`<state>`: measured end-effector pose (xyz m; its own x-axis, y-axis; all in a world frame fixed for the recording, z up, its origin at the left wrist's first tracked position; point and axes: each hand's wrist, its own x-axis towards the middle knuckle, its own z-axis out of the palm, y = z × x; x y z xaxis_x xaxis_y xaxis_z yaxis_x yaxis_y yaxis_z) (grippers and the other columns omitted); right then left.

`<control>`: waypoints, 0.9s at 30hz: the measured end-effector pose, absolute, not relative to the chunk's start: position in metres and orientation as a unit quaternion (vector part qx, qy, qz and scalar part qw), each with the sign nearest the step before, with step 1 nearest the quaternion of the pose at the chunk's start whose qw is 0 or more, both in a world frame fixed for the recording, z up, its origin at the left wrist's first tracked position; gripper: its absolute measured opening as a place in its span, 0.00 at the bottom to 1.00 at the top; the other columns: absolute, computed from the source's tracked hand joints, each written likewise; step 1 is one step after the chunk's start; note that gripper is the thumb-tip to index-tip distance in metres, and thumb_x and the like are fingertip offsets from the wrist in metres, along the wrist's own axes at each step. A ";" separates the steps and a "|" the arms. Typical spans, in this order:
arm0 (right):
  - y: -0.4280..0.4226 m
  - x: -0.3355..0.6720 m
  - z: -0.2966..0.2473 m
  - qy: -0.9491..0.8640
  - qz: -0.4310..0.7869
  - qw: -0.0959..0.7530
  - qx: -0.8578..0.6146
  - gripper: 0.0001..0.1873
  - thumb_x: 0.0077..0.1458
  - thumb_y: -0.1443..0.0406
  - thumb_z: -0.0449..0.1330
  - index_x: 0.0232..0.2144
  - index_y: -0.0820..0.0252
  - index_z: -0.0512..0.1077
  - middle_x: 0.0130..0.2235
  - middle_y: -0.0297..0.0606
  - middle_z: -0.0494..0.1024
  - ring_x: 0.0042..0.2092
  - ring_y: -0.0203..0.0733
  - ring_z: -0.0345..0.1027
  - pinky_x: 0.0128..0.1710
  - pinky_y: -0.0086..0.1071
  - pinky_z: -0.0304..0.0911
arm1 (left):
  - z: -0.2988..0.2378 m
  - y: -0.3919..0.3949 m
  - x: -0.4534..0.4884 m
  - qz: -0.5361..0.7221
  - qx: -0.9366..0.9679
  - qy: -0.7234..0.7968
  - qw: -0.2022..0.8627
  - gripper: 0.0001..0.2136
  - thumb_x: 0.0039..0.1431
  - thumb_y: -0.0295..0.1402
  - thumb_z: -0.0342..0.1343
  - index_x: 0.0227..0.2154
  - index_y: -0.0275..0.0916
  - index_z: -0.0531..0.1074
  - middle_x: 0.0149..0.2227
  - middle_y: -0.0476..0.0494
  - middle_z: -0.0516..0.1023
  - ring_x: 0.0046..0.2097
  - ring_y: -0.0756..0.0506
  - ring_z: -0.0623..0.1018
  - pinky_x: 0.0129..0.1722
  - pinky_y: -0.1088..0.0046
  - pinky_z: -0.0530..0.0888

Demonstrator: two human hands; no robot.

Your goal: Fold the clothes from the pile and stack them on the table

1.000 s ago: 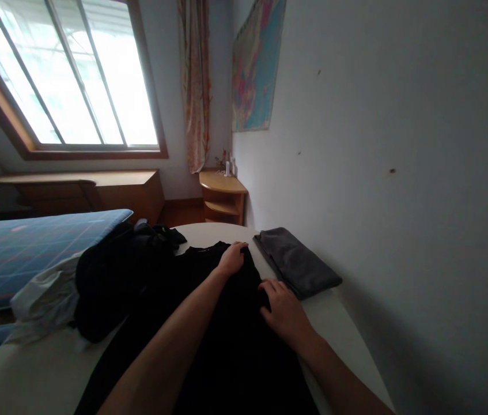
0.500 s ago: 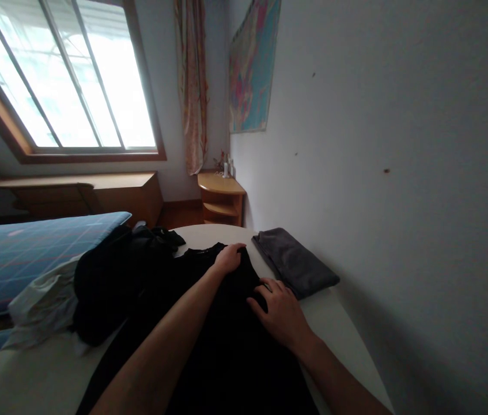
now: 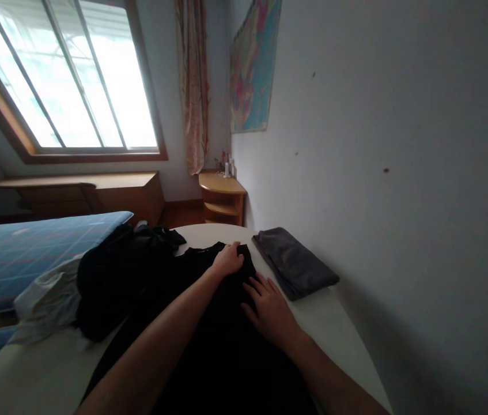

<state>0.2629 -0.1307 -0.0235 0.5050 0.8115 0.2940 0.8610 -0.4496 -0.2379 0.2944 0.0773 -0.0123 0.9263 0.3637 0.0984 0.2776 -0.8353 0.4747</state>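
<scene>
A black shirt (image 3: 226,346) lies spread over a pale table, its neckline at the far end. My left hand (image 3: 229,260) reaches across to its far shoulder, thumb and fingers closed on the cloth there. My right hand (image 3: 272,308) rests on the shirt's right edge, fingers spread and holding nothing. A folded dark grey cloth item (image 3: 298,262) lies just beyond my right hand. The shirt's near end runs out of view, and its folds are hard to make out in the dark fabric.
Dark clothes (image 3: 114,276) and a whitish cloth (image 3: 51,294) are heaped on the left of the pale table (image 3: 343,340). A blue checked mattress (image 3: 40,248) stands beyond them. The wall (image 3: 420,230) runs close along the right; a corner shelf (image 3: 222,184) is at the back.
My right hand has slid slightly left and inward on the shirt's edge, away from the grey folded item. The shirt's right edge has shifted a little; my left hand stays at the shoulder.
</scene>
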 end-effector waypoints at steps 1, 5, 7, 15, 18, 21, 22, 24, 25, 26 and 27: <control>-0.130 0.263 -0.024 -0.491 -0.068 0.181 -0.849 0.25 0.62 0.61 0.57 0.59 0.63 0.69 0.63 0.47 0.68 0.67 0.54 0.53 0.67 0.48 0.47 | -0.012 0.078 0.289 0.083 0.955 0.168 0.231 0.26 0.60 0.32 0.55 0.62 0.35 0.62 0.53 0.31 0.76 0.53 0.36 0.77 0.53 0.62 0.71; -0.128 0.261 -0.022 -0.482 -0.061 0.183 -0.855 0.27 0.61 0.63 0.57 0.61 0.64 0.68 0.64 0.48 0.66 0.65 0.52 0.57 0.65 0.44 0.54 | -0.010 0.083 0.273 0.076 0.958 0.149 0.234 0.28 0.56 0.25 0.57 0.60 0.36 0.61 0.47 0.38 0.79 0.49 0.42 0.78 0.49 0.70 0.71; -0.128 0.260 -0.020 -0.471 -0.062 0.182 -0.861 0.27 0.60 0.62 0.57 0.61 0.63 0.67 0.63 0.47 0.66 0.64 0.53 0.58 0.63 0.45 0.55 | -0.010 0.085 0.267 0.095 0.956 0.152 0.234 0.25 0.58 0.23 0.54 0.59 0.37 0.61 0.48 0.41 0.78 0.50 0.45 0.77 0.49 0.72 0.71; -0.129 0.253 -0.010 -0.437 -0.044 0.159 -0.884 0.29 0.63 0.48 0.53 0.56 0.59 0.73 0.62 0.46 0.69 0.62 0.55 0.59 0.61 0.45 0.54 | -0.016 0.068 0.240 0.145 0.950 0.201 0.190 0.18 0.67 0.34 0.49 0.57 0.39 0.64 0.54 0.36 0.73 0.49 0.40 0.78 0.48 0.65 0.72; -0.128 0.254 -0.012 -0.425 -0.041 0.147 -0.892 0.31 0.64 0.47 0.50 0.59 0.58 0.70 0.64 0.47 0.65 0.63 0.55 0.57 0.62 0.45 0.52 | -0.017 0.060 0.226 0.142 0.953 0.203 0.173 0.20 0.64 0.31 0.51 0.59 0.39 0.63 0.55 0.36 0.71 0.47 0.41 0.79 0.45 0.66 0.73; -0.127 0.255 -0.019 -0.423 -0.040 0.136 -0.895 0.32 0.65 0.46 0.49 0.62 0.57 0.67 0.67 0.46 0.61 0.65 0.56 0.54 0.62 0.46 0.51 | -0.019 0.057 0.213 0.147 0.962 0.180 0.139 0.21 0.63 0.25 0.49 0.59 0.42 0.65 0.58 0.38 0.69 0.52 0.43 0.76 0.49 0.68 0.71; -0.127 0.255 -0.022 -0.424 -0.041 0.134 -0.895 0.32 0.65 0.46 0.49 0.62 0.57 0.67 0.67 0.46 0.60 0.65 0.56 0.53 0.62 0.46 0.51 | -0.020 0.057 0.208 0.151 0.967 0.170 0.118 0.20 0.64 0.25 0.48 0.58 0.42 0.66 0.59 0.38 0.69 0.54 0.42 0.74 0.52 0.67 0.71; -0.127 0.255 -0.025 -0.423 -0.045 0.132 -0.895 0.33 0.65 0.46 0.48 0.62 0.58 0.66 0.67 0.46 0.60 0.66 0.56 0.53 0.62 0.46 0.51 | -0.027 0.057 0.199 0.157 0.974 0.147 0.073 0.18 0.66 0.29 0.48 0.57 0.43 0.69 0.62 0.39 0.67 0.60 0.39 0.70 0.57 0.61 0.67; -0.126 0.255 -0.025 -0.423 -0.050 0.131 -0.895 0.33 0.65 0.46 0.48 0.61 0.60 0.67 0.67 0.47 0.60 0.65 0.56 0.53 0.61 0.46 0.52 | -0.031 0.057 0.194 0.156 0.976 0.139 0.058 0.17 0.67 0.32 0.48 0.57 0.43 0.69 0.63 0.39 0.67 0.62 0.38 0.68 0.59 0.58 0.66; -0.125 0.255 -0.025 -0.420 -0.058 0.130 -0.896 0.32 0.65 0.47 0.48 0.59 0.61 0.69 0.66 0.48 0.63 0.64 0.56 0.55 0.61 0.46 0.53 | -0.035 0.057 0.190 0.153 0.977 0.137 0.054 0.18 0.68 0.35 0.48 0.58 0.44 0.69 0.64 0.40 0.66 0.64 0.36 0.65 0.61 0.56 0.64; -0.123 0.256 -0.023 -0.414 -0.068 0.129 -0.899 0.31 0.66 0.47 0.47 0.56 0.63 0.71 0.63 0.50 0.66 0.63 0.56 0.57 0.60 0.45 0.54 | -0.039 0.058 0.186 0.151 0.977 0.137 0.054 0.19 0.68 0.38 0.48 0.60 0.44 0.68 0.65 0.40 0.65 0.66 0.36 0.63 0.63 0.54 0.62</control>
